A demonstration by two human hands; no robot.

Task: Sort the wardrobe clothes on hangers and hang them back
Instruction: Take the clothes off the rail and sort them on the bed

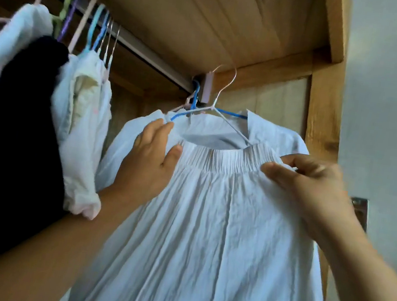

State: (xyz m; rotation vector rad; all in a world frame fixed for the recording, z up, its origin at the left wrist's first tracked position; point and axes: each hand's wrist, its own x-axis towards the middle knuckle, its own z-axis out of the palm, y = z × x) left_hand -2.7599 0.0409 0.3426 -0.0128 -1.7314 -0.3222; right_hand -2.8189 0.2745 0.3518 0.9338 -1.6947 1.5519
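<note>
A white pleated skirt (209,228) with an elastic waistband hangs on a white wire hanger (221,95), whose hook is up near the right end of the metal rail (135,47). My left hand (151,161) lies on the skirt's left side with fingers straight, touching the waistband's left end. My right hand (312,189) pinches the waistband's right end. Behind the skirt a white collared shirt (274,133) sits on a blue hanger (194,98).
Further left on the rail hang a dark garment (17,125) and several pale garments (82,113) on coloured hangers. The wooden wardrobe frame (322,111) stands close on the right, the wooden top panel (199,10) above, and a pale wall (390,100) beyond.
</note>
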